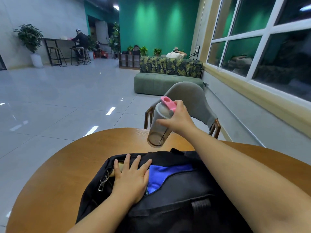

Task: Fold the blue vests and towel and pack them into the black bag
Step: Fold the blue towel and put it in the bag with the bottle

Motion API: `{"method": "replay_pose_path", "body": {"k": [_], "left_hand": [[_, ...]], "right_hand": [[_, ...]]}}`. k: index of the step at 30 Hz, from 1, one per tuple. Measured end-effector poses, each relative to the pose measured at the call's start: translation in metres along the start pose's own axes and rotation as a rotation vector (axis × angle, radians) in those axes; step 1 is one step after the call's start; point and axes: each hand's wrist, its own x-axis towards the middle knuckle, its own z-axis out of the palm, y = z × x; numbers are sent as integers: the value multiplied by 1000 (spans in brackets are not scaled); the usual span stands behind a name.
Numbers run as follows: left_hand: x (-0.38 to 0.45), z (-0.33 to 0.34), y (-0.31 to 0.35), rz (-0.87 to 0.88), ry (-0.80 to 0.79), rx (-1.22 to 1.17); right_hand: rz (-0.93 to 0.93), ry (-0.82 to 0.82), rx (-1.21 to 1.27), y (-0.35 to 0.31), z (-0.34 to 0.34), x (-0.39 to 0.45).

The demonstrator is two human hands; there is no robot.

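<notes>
The black bag (181, 187) lies on the round wooden table (55, 167) right in front of me, its zip opening showing blue fabric (161, 175) packed inside. My left hand (130, 177) rests flat on the bag's left part, fingers spread and straight, beside the opening. My right hand (178, 117) grips a tilted grey shaker bottle (159, 125) with a pink lid, held in the air just above the table's far edge and beyond the bag. I cannot tell whether the blue fabric is vest or towel.
A grey chair (193, 100) stands at the table's far side, just behind the bottle. A green sofa (166, 81) sits farther back by the window wall on the right. People sit at a far counter and behind the sofa. Tiled floor stretches to the left.
</notes>
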Motion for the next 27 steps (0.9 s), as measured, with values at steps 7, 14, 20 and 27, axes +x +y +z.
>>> {"method": "replay_pose_path", "body": {"k": [7, 14, 20, 27], "left_hand": [[-2, -40, 12, 65, 127, 82], [-33, -106, 101, 288, 191, -710], [-59, -104, 147, 295, 128, -471], [-59, -87, 134, 227, 192, -404]], "right_hand": [[-25, 210, 66, 5, -76, -51], [-4, 375, 49, 25, -138, -99], [60, 425, 145, 42, -182, -135], [123, 391, 332, 53, -206, -171]]}}
